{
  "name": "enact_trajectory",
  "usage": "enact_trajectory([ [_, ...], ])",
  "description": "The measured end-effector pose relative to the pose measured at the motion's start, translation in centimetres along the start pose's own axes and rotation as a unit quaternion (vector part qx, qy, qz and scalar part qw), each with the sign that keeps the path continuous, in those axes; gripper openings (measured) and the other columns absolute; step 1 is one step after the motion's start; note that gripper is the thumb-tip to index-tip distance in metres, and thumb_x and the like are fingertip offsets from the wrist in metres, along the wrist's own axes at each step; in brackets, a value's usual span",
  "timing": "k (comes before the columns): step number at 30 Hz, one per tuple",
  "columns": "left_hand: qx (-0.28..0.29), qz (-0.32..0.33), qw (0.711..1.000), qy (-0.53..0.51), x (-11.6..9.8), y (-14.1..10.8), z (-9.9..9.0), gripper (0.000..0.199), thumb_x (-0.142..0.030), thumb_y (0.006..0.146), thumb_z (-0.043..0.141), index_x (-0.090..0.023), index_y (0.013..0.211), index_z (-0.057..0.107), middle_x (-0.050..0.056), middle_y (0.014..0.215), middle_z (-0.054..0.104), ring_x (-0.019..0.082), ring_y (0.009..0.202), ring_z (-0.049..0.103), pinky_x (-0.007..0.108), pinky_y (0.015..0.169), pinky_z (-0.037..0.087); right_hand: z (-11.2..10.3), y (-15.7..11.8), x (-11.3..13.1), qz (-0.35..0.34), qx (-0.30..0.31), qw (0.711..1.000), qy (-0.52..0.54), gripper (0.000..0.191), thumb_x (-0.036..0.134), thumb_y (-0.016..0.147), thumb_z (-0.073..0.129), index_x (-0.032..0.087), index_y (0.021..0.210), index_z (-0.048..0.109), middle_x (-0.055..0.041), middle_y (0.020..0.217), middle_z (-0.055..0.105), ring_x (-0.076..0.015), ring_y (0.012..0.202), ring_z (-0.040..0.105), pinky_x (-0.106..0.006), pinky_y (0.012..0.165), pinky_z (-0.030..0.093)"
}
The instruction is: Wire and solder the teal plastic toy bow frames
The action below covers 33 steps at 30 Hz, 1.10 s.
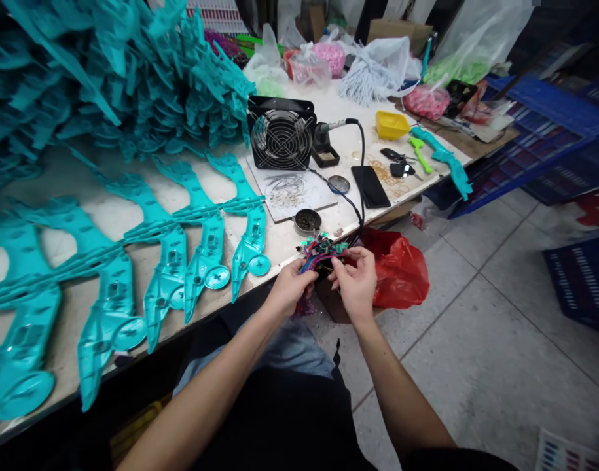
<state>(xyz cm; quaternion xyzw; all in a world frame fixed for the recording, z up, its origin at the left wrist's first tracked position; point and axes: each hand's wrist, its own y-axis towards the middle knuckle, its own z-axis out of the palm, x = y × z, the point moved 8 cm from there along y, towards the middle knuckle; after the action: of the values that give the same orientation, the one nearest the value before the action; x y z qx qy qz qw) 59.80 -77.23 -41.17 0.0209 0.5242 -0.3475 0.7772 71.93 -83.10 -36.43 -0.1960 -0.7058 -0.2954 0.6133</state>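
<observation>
Hands (293, 286) pinched closed, fingertips holding coloured wire bundle (313, 256).

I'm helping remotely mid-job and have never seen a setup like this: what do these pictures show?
No machine here: one picture, from a head-worn camera looking forward and down at a person's bare hands. The left hand holds a bundle of thin coloured wires with small green parts; the right hand's fingers are beside it, their grip unclear. On the white table lie turquoise plastic shells in a row, a turquoise heap behind, a square black fan, a black phone and a yellow plastic tub.
</observation>
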Motion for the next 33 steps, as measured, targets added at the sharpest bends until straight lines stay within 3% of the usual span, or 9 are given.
enact_trajectory([
  [3,0.017,-0.018,0.998,-0.063,-0.8,-0.2,0.2,0.020,-0.020,0.059,0.064,-0.018,0.071,0.048,-0.008,0.049,0.043,0.005,0.038,0.038,0.017,0.038,0.025,-0.6,-1.4,1.1,-0.076,-0.005,0.994,-0.077,0.021,0.027,0.082,0.065,0.024,0.097,0.050,-0.0008,0.096,0.056,-0.0070,0.059,0.054,-0.020,0.049,0.044],
  [6,0.052,-0.036,0.992,-0.108,-1.4,-0.5,0.6,0.021,-0.018,0.060,0.065,-0.017,0.068,0.046,-0.006,0.052,0.044,0.004,0.039,0.037,0.015,0.038,0.023,-0.3,-2.5,2.2,-0.166,0.030,0.967,-0.192,0.004,0.023,0.086,0.060,0.023,0.090,0.060,-0.0044,0.098,0.059,-0.0119,0.069,0.055,-0.026,0.063,0.047],
  [11,0.117,-0.051,0.984,-0.127,-1.5,-1.1,1.3,0.021,-0.022,0.065,0.066,-0.016,0.068,0.046,-0.004,0.056,0.050,0.003,0.039,0.038,0.015,0.038,0.024,0.7,-2.6,2.6,-0.240,0.072,0.921,-0.297,0.018,0.023,0.091,0.053,0.021,0.103,0.066,-0.0068,0.089,0.062,-0.0188,0.080,0.058,-0.033,0.076,0.048],
  [15,0.084,-0.043,0.993,-0.074,-1.3,-1.1,1.1,0.021,-0.025,0.066,0.065,-0.016,0.070,0.047,-0.004,0.053,0.052,0.003,0.036,0.038,0.015,0.036,0.022,1.2,-2.5,2.9,-0.294,0.067,0.882,-0.361,0.022,0.023,0.093,0.050,0.019,0.104,0.068,-0.0085,0.087,0.058,-0.0207,0.086,0.056,-0.035,0.077,0.048],
  [23,-0.041,0.006,0.999,0.016,-0.8,-0.2,-0.4,0.023,-0.032,0.067,0.066,-0.016,0.072,0.051,-0.005,0.049,0.052,0.005,0.036,0.041,0.016,0.035,0.027,1.7,-2.6,3.1,-0.271,0.081,0.893,-0.350,0.021,0.023,0.095,0.045,0.017,0.100,0.064,-0.0087,0.092,0.056,-0.0186,0.087,0.057,-0.030,0.077,0.049],
  [28,-0.055,0.007,0.997,0.048,-0.3,0.1,-0.9,0.023,-0.031,0.065,0.069,-0.016,0.072,0.053,-0.007,0.045,0.047,0.006,0.035,0.038,0.017,0.036,0.026,1.9,-2.6,3.2,-0.260,0.095,0.870,-0.408,0.025,0.025,0.096,0.043,0.017,0.102,0.066,-0.0085,0.091,0.058,-0.0185,0.083,0.058,-0.029,0.074,0.047],
  [33,-0.051,0.052,0.997,-0.005,-0.9,-0.4,-0.4,0.024,-0.031,0.066,0.068,-0.017,0.073,0.049,-0.010,0.046,0.040,0.004,0.036,0.033,0.017,0.037,0.023,1.6,-1.8,2.2,-0.195,0.136,0.896,-0.375,0.022,0.024,0.095,0.046,0.019,0.095,0.068,-0.0050,0.085,0.062,-0.0168,0.080,0.060,-0.027,0.073,0.046],
])
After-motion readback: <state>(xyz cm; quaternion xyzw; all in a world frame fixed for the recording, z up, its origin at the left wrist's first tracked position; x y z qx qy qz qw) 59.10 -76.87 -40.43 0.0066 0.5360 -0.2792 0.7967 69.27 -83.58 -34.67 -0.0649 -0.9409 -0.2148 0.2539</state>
